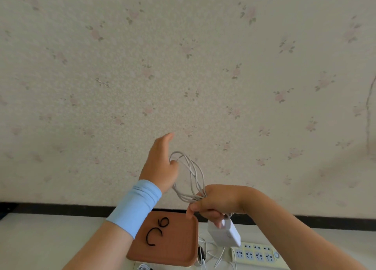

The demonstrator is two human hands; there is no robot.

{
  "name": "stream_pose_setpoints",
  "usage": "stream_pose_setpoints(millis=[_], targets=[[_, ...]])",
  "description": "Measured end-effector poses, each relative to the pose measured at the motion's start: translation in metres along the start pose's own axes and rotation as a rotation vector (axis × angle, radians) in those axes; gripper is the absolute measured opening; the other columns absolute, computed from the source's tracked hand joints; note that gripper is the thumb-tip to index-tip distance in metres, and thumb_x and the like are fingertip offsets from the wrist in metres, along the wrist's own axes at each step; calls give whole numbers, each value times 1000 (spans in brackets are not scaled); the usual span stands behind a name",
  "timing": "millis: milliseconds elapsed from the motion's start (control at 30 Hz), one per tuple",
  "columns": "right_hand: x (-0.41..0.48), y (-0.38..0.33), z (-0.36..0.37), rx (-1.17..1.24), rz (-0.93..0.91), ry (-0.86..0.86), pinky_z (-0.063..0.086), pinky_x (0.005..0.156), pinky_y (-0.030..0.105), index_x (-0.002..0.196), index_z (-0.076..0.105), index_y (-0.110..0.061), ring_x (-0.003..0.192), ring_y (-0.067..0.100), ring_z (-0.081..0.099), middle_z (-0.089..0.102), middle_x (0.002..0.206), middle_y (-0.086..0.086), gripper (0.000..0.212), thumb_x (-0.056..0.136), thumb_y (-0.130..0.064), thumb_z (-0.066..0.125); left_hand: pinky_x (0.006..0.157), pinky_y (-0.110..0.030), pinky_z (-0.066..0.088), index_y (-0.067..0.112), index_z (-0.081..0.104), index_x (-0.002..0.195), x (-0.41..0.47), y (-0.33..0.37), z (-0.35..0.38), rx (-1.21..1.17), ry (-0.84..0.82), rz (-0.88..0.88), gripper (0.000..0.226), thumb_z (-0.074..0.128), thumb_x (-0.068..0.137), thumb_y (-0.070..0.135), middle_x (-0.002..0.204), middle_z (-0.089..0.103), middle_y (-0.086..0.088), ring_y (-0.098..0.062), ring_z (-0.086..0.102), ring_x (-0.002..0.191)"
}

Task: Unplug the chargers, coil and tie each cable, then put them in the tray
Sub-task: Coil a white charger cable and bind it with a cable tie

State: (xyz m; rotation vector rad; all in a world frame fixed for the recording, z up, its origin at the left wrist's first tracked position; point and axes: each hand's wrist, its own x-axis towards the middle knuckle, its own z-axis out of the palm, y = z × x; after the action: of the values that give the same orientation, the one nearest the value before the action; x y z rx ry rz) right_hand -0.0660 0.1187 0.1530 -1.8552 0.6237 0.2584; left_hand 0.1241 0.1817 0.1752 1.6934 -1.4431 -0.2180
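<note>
**Coil formed and held in both hands; tie not yet applied**

Head view. Your left hand (160, 164) is raised, with its fingers hooked through the top of the white cable (195, 176) coil. One digit points up, clear of the loops, and the fingertips are hidden behind the hand. Your right hand (215, 201) pinches the gathered loops at the bottom of the coil. The white charger brick (224, 233) hangs just below those fingers, touching them. Below your left wrist lies the brown tray (183, 249), holding two black ties (152, 237). The power strip (254, 254) sits below your right hand, beside loose cables.

Judgement: coiling looks nearly complete and tying is the next step.

Recommendation: hold the right-hand pinch firm so the loops cannot spring apart. Even the loops out, slip your left fingers free to fetch a tie, and bind at the pinch point close to the brick.
</note>
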Motion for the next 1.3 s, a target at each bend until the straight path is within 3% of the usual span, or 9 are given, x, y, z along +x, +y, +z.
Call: stream_pose_setpoints(millis=[100,167,367,500,600,833,1000,1133,1300], targets=[[1,5,-4,92,43,-73,46,57,30,107,71,-14,48,13,38,35,56,-1,23,103,-24,51,118,-33,22,24,55,131,-8,25,-12,166,-48,511,65,48,71,1,145,44,6,-10,33,140],[2,6,-6,127,58,-81,40,52,27,106,70,-14,49,12,35,35,59,-1,21,103,-22,51,121,-38,15,29,64,121,-13,34,-10,280,-258,597,61,46,67,6,143,49,9,-9,32,141],[0,11,-11,78,94,-173,35,55,28,99,69,-17,53,13,37,50,70,-1,20,103,-19,50,123,-40,-2,46,37,145,-17,23,3,673,-703,337,61,53,86,38,159,24,15,-6,13,147],[-1,11,-11,4,130,-179,36,48,23,107,62,8,52,12,39,47,74,7,29,97,-18,55,112,-36,33,42,35,140,-23,17,2,578,-813,198,82,75,71,57,147,39,14,-13,37,134],[-2,8,-12,15,115,-200,34,52,25,109,57,15,51,12,35,47,72,5,32,96,-14,57,89,-32,48,34,34,131,-29,13,8,612,-843,181,88,86,62,47,126,52,11,-15,54,107],[-3,2,-19,144,-53,122,41,51,28,77,65,-4,47,18,43,50,58,4,18,93,-13,66,67,-26,46,23,63,86,-25,-3,8,175,-717,-144,21,70,83,43,76,62,6,-11,57,68],[5,1,-22,-38,-110,366,50,62,18,87,75,-13,62,20,62,73,76,11,15,90,-28,73,63,-25,47,18,61,68,-18,-2,-4,36,-740,-304,36,65,88,47,61,60,4,-13,55,58],[11,0,-14,-190,-158,507,53,66,29,91,70,-26,63,11,64,73,79,1,7,95,-30,67,61,-29,56,8,60,89,-18,0,-12,-238,-811,-481,37,57,95,45,74,73,-7,-27,73,70],[16,3,-5,-517,-198,636,40,60,28,103,56,-26,63,11,51,57,74,-7,12,101,-38,57,42,-22,40,17,43,61,-10,3,-11,-410,-756,-485,49,51,92,54,50,43,0,-15,48,40]])
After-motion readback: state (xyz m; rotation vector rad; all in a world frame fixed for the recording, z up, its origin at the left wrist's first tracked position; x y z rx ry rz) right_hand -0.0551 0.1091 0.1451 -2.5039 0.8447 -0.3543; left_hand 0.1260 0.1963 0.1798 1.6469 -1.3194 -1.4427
